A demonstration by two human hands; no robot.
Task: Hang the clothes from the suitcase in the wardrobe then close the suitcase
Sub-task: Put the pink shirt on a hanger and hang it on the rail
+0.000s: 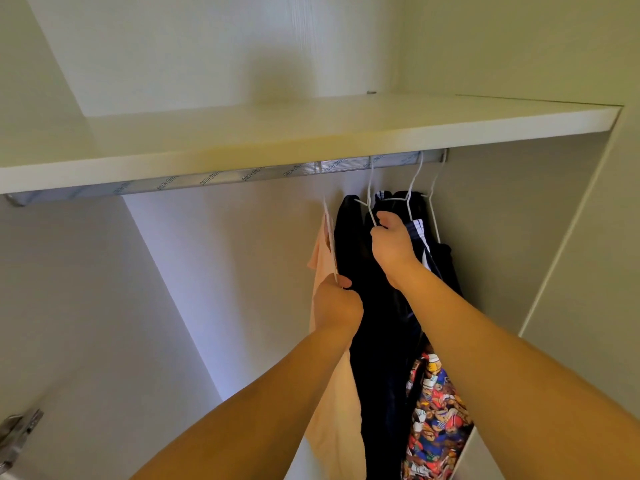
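I look up into the wardrobe at its metal rail point(221, 178), fixed under a white shelf point(311, 133). My left hand point(337, 303) grips the lower end of a white wire hanger carrying a peach garment point(329, 386); the hanger's hook sits just below the rail. My right hand point(393, 244) pinches the wire of another white hanger point(370, 202) bearing a dark navy garment point(377, 341), hooked on the rail. Further right hang dark shorts with white stripes point(420, 233) and a colourful cartoon-print garment point(436, 417). The suitcase is out of view.
The rail's left part is bare of hangers. The wardrobe's right side wall point(519, 237) stands close to the hung clothes. A metal door hinge point(19, 434) shows at the lower left.
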